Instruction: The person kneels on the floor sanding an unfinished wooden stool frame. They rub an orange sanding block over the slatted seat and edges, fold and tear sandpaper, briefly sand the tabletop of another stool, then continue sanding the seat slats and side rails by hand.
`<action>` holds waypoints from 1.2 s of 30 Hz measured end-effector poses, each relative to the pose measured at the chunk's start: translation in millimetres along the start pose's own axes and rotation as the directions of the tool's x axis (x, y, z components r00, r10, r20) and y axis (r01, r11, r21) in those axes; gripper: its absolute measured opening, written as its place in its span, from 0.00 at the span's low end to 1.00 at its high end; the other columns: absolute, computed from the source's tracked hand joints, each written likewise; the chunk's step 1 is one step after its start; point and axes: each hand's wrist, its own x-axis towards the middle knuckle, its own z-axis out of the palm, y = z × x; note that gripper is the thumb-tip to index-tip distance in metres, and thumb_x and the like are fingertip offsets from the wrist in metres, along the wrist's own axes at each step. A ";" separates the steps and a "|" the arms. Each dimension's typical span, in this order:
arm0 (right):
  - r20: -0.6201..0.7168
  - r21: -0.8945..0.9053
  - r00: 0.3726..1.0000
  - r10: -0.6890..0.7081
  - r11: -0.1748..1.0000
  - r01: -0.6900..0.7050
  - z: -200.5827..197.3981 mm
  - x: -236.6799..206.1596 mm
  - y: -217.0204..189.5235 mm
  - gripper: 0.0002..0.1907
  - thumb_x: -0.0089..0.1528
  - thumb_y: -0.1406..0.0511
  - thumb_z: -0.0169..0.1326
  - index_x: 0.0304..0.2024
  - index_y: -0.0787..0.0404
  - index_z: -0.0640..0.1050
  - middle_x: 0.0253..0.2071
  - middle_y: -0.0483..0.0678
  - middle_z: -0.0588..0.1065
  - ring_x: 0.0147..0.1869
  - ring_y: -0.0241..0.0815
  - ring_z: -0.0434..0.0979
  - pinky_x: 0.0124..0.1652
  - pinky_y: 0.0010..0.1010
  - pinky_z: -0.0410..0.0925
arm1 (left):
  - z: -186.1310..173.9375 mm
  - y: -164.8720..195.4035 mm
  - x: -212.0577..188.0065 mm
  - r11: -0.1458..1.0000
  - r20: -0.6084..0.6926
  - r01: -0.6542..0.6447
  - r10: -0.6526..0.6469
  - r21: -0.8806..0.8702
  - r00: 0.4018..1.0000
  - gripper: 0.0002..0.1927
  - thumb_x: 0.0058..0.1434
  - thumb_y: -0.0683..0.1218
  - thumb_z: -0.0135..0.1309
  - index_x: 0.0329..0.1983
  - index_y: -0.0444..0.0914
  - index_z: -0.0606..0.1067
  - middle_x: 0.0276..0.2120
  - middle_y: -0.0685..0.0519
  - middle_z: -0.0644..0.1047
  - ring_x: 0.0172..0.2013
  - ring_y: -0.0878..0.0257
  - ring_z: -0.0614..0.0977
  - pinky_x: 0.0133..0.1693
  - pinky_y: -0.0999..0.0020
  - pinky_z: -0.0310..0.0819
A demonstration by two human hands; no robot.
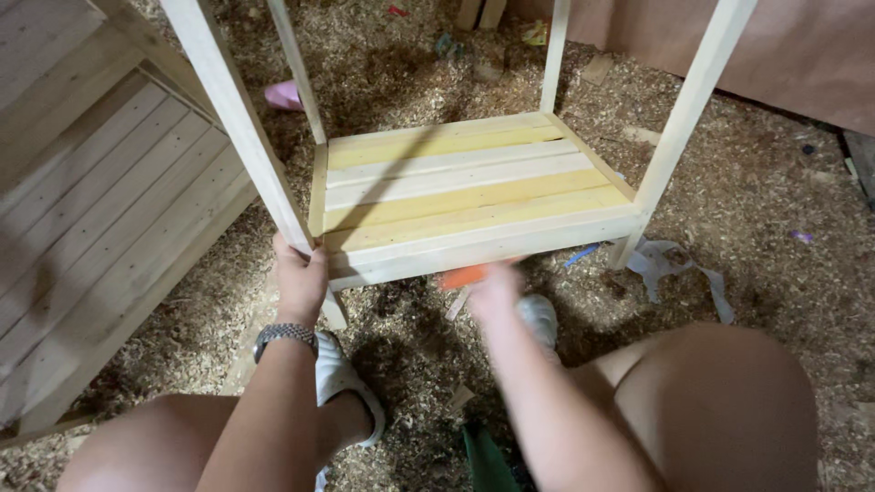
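Slatted wooden frame (465, 196) stands on a sawdust floor (756, 210) right in front of the person, w/ four pale uprights rising from its corners and alternating yellow and pale slats across its base. Left hand (299, 278) is wrapped round the near-left upright (244, 137) just where it meets the front rail, fingers closed on the post, steadying it. Right hand (492, 290) is blurred at the front rail's middle, w/ a small orange object (465, 275) at its fingertips; can't tell if the fingers grip it or how wide they are. To do this well, I'd judge: keep the left grip low and firm so the frame doesn't rock, and work square to the rail. Slatted panel (100, 210) lies to the left, white paper scraps (679, 269) near the right-front leg, white shoes (342, 378) below.
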 end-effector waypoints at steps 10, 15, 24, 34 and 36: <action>0.021 0.022 1.000 -0.023 1.000 0.022 7.6 -9.4 -6.9 0.32 0.57 0.74 0.38 0.65 0.58 0.66 0.61 0.52 0.71 0.68 0.54 0.70 0.65 0.55 0.64 | -2.5 -4.3 1.5 1.000 0.014 -0.011 0.011 -0.008 1.000 0.24 0.63 0.33 0.49 0.62 0.36 0.61 0.50 0.47 0.74 0.51 0.58 0.78 0.54 0.63 0.74; -0.051 0.098 0.995 0.086 0.992 -0.080 34.4 -23.0 45.7 0.25 0.66 0.71 0.41 0.66 0.55 0.65 0.62 0.54 0.71 0.67 0.51 0.71 0.67 0.51 0.65 | -3.5 -0.6 3.4 0.996 0.031 0.087 -0.086 -0.020 0.996 0.24 0.63 0.35 0.49 0.62 0.37 0.60 0.50 0.46 0.77 0.51 0.57 0.80 0.54 0.62 0.75; -0.022 0.138 0.995 0.097 0.986 -0.093 38.7 -18.4 36.4 0.34 0.57 0.75 0.31 0.67 0.59 0.65 0.63 0.54 0.71 0.64 0.55 0.73 0.63 0.56 0.67 | -7.3 1.3 5.0 0.996 0.079 0.090 -0.088 -0.019 0.993 0.24 0.65 0.38 0.50 0.62 0.38 0.60 0.50 0.47 0.77 0.51 0.59 0.80 0.55 0.63 0.74; -0.128 0.050 0.951 0.281 0.960 -0.276 49.6 -43.9 95.4 0.23 0.68 0.70 0.37 0.67 0.57 0.65 0.64 0.54 0.70 0.67 0.51 0.72 0.67 0.52 0.65 | -9.1 -6.9 0.2 0.967 0.126 0.143 -0.118 -0.210 0.985 0.20 0.70 0.50 0.50 0.61 0.38 0.63 0.49 0.49 0.76 0.49 0.63 0.76 0.52 0.65 0.72; -0.090 0.181 0.963 0.255 0.955 -0.236 37.9 -30.8 77.0 0.22 0.68 0.70 0.37 0.65 0.61 0.66 0.61 0.57 0.71 0.65 0.53 0.73 0.64 0.53 0.65 | -8.5 -8.8 0.1 0.981 0.096 0.087 -0.071 -0.174 0.993 0.20 0.70 0.50 0.51 0.60 0.37 0.64 0.49 0.48 0.76 0.49 0.62 0.77 0.52 0.65 0.73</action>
